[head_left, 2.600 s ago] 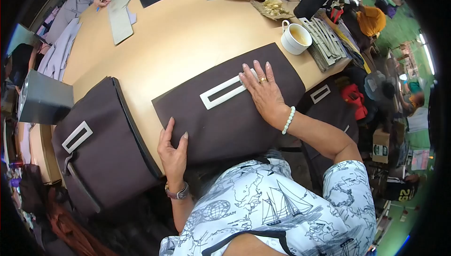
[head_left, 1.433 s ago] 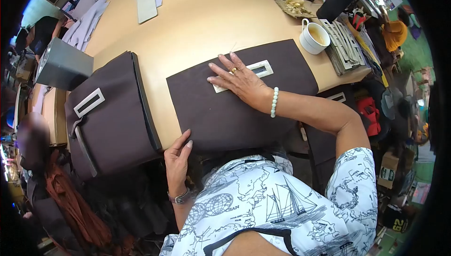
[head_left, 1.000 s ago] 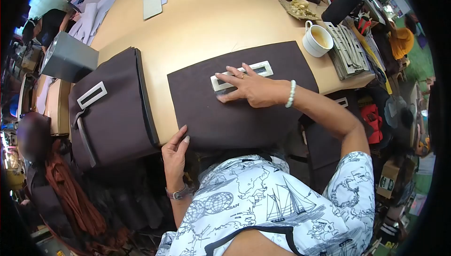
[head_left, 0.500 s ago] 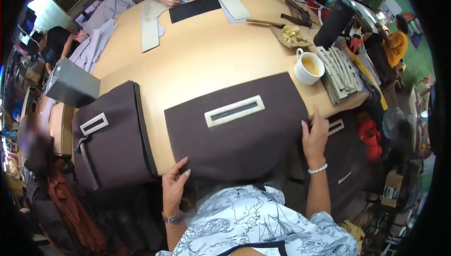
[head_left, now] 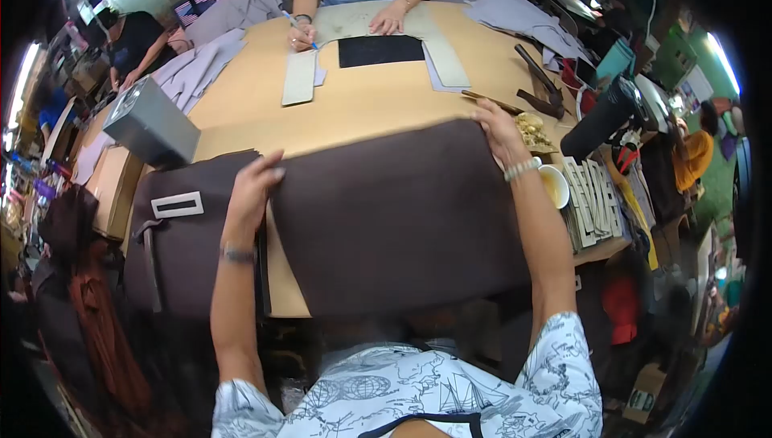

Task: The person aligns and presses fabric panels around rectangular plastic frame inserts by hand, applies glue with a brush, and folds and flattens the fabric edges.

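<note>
A plain dark brown sheet of fabric or leather (head_left: 394, 221) covers the table in front of me and hangs over the near edge. My left hand (head_left: 256, 189) is closed on its far left corner, the thumb lying on top. At the far right corner my right hand (head_left: 500, 134) grips the same sheet, fingers curled over the edge. No white frame shows on its upper face. Left of it lies a stack of similar brown panels (head_left: 201, 253), with a white rectangular frame (head_left: 177, 205) and a hammer (head_left: 150, 265) on top.
A cup (head_left: 555, 186) stands close to my right forearm, beside stacked pale strips (head_left: 593, 205). Beyond are a hammer (head_left: 540, 84), a dark cylinder (head_left: 599, 120) and a metal box (head_left: 153, 124). Across the table (head_left: 241, 120), another person holds a pen (head_left: 289, 18) near a black piece (head_left: 379, 51).
Both hands have moved from the near sides to the far corners and now grip the sheet. The white frame seen on the brown panel before me no longer shows.
</note>
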A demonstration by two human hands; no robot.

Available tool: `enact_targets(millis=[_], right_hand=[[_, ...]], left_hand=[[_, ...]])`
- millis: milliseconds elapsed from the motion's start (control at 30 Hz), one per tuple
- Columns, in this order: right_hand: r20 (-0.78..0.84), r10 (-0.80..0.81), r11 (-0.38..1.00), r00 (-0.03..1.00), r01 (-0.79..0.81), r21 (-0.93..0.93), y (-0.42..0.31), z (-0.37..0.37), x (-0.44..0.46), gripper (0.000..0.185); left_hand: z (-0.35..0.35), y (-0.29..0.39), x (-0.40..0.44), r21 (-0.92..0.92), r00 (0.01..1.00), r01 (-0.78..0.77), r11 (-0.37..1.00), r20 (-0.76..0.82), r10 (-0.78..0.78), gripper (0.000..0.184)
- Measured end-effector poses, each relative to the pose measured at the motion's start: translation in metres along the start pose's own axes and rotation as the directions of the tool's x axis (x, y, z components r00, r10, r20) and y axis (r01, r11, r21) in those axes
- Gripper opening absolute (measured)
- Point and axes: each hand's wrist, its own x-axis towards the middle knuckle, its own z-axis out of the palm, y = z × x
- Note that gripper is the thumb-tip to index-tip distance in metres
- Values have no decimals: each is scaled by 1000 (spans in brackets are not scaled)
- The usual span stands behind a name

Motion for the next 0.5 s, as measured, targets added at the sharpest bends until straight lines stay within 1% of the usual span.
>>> enact_targets(millis=[33,67,100,167,200,233,267,300,333,367,400,433,467,500], right_hand=[[103,52,998,993,-54,13,4,-5,38,34],[29,131,980,991,-125,-157,-4,-4,70,25],[-58,184,929,981,-193,-317,-14,0,92,16],[-185,76,954,980,-125,-273,-76,46,74,7],[-142,-2,980,990,-26,-197,-97,38,97,7],[-101,-167,979,981,152,-138,-120,41,99,8],[-56,-331,943,942,328,-62,-143,44,100,11],[-11,-481,876,876,482,22,-167,47,102,15],[-33,-548,829,836,548,114,-189,41,125,23],[63,-503,864,862,502,21,-215,34,108,22],[139,-561,827,816,554,94,-225,9,122,39],[213,-614,789,760,588,175,-236,11,103,62],[120,-604,794,788,582,173,-239,13,81,60],[27,-590,798,807,577,172,-240,36,38,59]], left_hand=[[-6,-5,29,20,999,41,999,10,-41,43],[-12,-13,59,0,998,65,998,-23,-65,43],[-17,-11,89,-23,995,80,997,-53,-81,43],[-23,15,132,-8,998,-29,1000,-48,29,42],[-28,35,151,-56,997,-76,996,-12,75,43],[-31,60,162,-105,993,-115,988,24,118,45],[-29,88,165,-103,969,-244,964,3,246,42],[-26,117,163,-99,929,-371,923,-15,371,39],[-24,139,159,-160,895,-442,883,-12,446,39],[-22,157,153,-221,854,-510,831,-14,520,40],[-22,169,144,-203,823,-561,803,-26,568,41],[-24,175,131,-184,789,-609,771,-41,613,42],[-23,174,114,-164,806,-587,792,-29,591,42],[-22,174,97,-144,822,-565,812,-18,569,43]])
